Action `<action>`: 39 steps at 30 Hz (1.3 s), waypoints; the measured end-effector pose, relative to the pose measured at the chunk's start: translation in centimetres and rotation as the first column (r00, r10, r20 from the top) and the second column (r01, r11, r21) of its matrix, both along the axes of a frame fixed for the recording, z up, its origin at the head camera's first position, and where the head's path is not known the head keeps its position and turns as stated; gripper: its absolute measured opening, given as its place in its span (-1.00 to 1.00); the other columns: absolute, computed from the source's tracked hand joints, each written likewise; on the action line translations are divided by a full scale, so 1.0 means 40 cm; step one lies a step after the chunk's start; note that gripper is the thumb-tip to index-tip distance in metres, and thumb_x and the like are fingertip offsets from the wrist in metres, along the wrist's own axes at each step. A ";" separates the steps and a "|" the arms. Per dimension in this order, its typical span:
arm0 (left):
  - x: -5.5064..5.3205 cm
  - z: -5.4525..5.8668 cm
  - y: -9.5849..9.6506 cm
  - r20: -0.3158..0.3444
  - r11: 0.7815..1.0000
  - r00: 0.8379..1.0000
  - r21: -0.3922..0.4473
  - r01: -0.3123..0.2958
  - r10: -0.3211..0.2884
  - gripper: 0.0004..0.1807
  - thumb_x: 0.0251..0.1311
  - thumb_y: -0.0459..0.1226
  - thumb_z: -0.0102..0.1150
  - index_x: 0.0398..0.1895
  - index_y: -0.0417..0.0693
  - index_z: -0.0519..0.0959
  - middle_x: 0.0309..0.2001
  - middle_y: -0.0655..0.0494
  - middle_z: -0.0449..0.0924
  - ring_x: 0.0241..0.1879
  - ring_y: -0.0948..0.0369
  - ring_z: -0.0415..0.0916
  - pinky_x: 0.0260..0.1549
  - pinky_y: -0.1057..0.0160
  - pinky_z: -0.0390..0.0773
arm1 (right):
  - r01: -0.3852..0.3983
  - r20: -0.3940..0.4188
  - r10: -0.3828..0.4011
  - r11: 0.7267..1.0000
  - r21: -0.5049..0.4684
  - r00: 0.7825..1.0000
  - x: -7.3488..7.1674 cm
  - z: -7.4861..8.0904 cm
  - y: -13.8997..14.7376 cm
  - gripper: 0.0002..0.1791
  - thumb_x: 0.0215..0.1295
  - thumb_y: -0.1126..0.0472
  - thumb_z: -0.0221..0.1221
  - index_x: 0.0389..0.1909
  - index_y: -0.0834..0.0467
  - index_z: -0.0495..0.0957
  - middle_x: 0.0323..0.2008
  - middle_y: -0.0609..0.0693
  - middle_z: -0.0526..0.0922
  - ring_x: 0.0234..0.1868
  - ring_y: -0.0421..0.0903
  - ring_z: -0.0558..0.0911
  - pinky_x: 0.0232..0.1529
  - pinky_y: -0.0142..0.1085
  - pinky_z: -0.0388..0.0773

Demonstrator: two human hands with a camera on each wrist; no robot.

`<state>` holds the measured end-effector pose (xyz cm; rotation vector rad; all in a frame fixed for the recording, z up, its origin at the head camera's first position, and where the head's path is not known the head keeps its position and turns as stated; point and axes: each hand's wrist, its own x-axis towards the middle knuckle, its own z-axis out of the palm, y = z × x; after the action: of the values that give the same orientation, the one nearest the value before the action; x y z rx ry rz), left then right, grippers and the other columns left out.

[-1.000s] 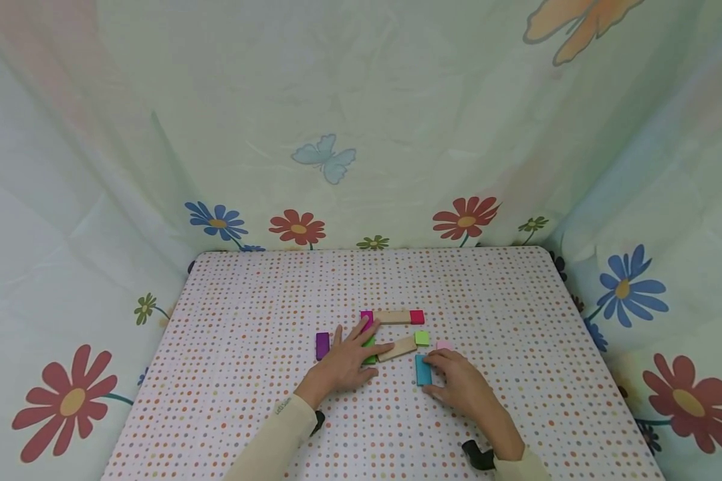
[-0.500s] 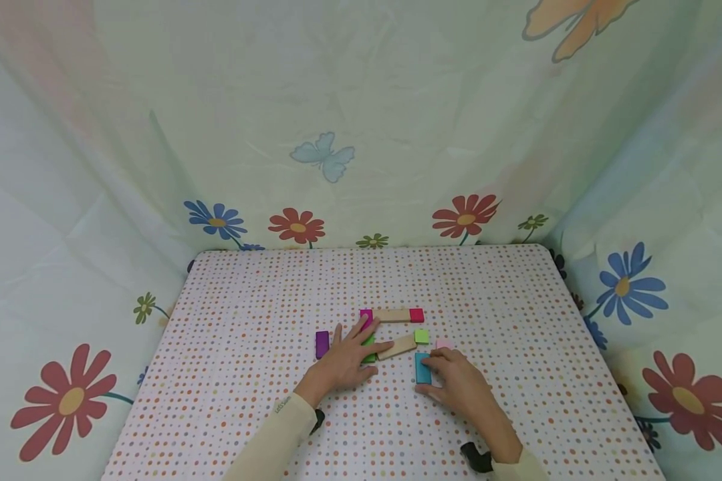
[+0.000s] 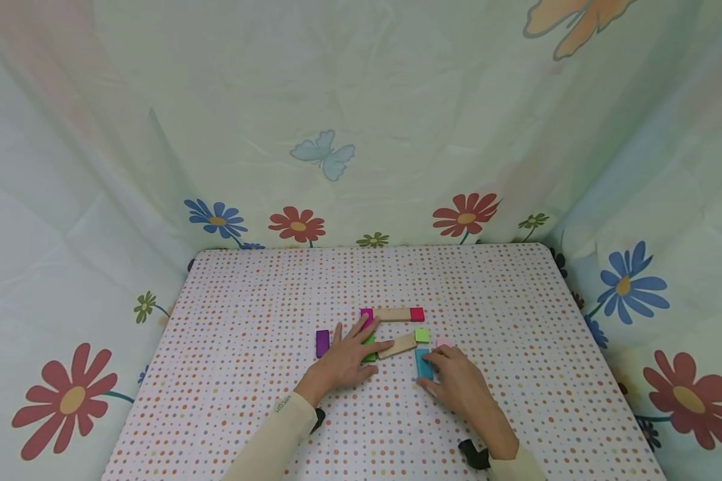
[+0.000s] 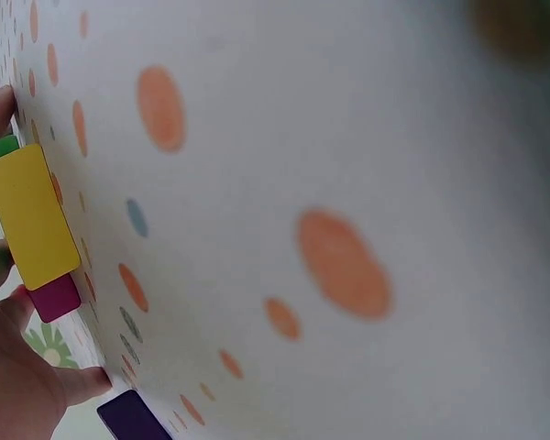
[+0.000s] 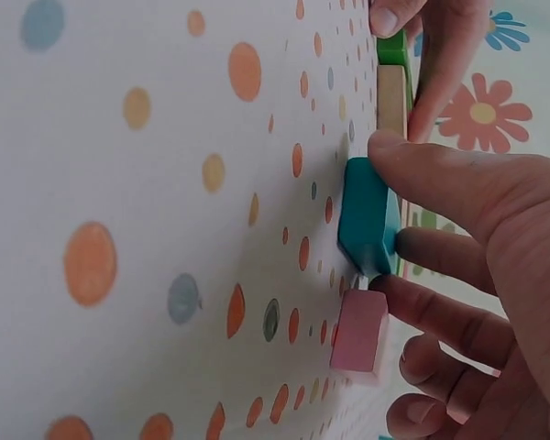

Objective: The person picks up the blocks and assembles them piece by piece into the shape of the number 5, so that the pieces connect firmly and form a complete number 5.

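The blue block now sits further toward twelve o'clock, our right hand pinching it, left hand spread; overpushing could jolt the lime block.

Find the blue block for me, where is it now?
In the head view, the blue block is right of centre, held in the right hand, just below the light green block and lower left of the pink block.
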<state>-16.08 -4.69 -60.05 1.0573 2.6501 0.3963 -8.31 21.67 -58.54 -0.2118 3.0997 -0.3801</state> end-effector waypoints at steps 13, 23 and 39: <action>0.000 0.001 0.001 -0.001 1.000 1.000 -0.006 -0.006 0.006 -0.35 0.53 0.12 0.08 0.63 0.60 0.22 0.78 0.12 -0.20 0.77 -0.02 -0.33 0.55 -0.53 -0.05 | -0.012 -0.033 0.012 1.000 0.010 0.999 -0.006 -0.008 0.001 -0.41 0.14 -0.14 0.55 0.11 0.12 0.75 -0.04 0.03 0.71 -0.08 -0.04 0.65 -0.09 -0.12 0.69; 0.000 0.002 0.001 0.006 1.000 1.000 -0.013 -0.006 0.006 -0.35 0.54 0.12 0.07 0.63 0.60 0.21 0.78 0.13 -0.21 0.77 -0.02 -0.34 0.55 -0.53 -0.06 | -0.037 -0.061 0.037 0.999 -0.005 0.997 -0.006 -0.008 0.009 -0.44 0.14 -0.08 0.56 0.10 0.13 0.75 0.04 0.05 0.73 0.03 0.03 0.68 0.01 -0.08 0.73; 0.001 0.007 0.003 0.017 1.000 1.000 -0.015 -0.015 0.015 -0.33 0.51 0.09 0.14 0.62 0.59 0.24 0.78 0.13 -0.19 0.77 -0.01 -0.31 0.57 -0.51 -0.05 | -0.035 -0.097 0.033 0.999 -0.022 0.995 -0.001 -0.010 0.009 -0.46 0.13 -0.01 0.58 0.09 0.16 0.76 0.07 0.06 0.73 0.06 0.05 0.67 0.07 -0.05 0.72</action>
<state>-16.05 -4.58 -59.77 1.0258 2.6428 0.3860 -8.33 22.01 -58.93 -0.2910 3.1824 -0.4185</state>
